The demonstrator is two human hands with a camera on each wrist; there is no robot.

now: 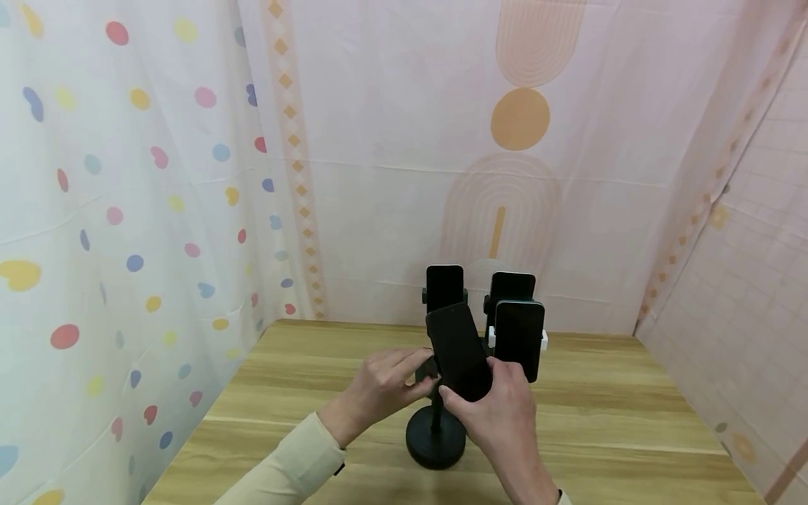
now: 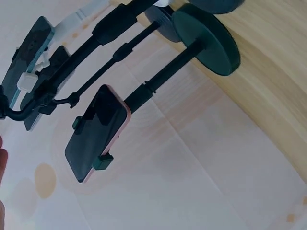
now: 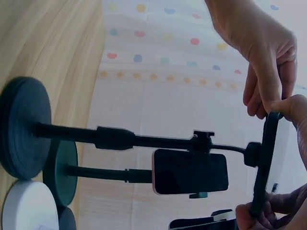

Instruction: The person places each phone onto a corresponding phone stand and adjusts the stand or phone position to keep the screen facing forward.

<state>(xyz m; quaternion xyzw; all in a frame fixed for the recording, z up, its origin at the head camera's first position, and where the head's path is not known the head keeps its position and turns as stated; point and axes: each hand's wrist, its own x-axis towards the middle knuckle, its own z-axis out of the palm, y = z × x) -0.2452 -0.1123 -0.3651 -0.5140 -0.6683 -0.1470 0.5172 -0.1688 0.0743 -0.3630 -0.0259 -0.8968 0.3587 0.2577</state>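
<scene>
A black smartphone [image 1: 459,351] stands tilted to the left at the head of a black phone stand [image 1: 435,438] with a round base. My right hand [image 1: 501,407] grips its lower part, thumb on the left edge and fingers on the right edge. At the phone's left edge my left hand [image 1: 388,386] pinches the dark phone holder with bent fingers and thumb; the exact contact is partly hidden. In the right wrist view the phone [image 3: 266,163] appears edge-on, with the holder's joint [image 3: 252,154] behind it. Only fingertips [image 2: 2,163] of my left hand show in the left wrist view.
Close behind are more stands with phones: a pink-edged phone [image 2: 98,132] in a green stand [image 2: 206,40], a phone [image 1: 519,340] in a white clamp, and another phone [image 1: 511,286] behind it. A patterned curtain [image 1: 379,140] borders the wooden table [image 1: 303,358].
</scene>
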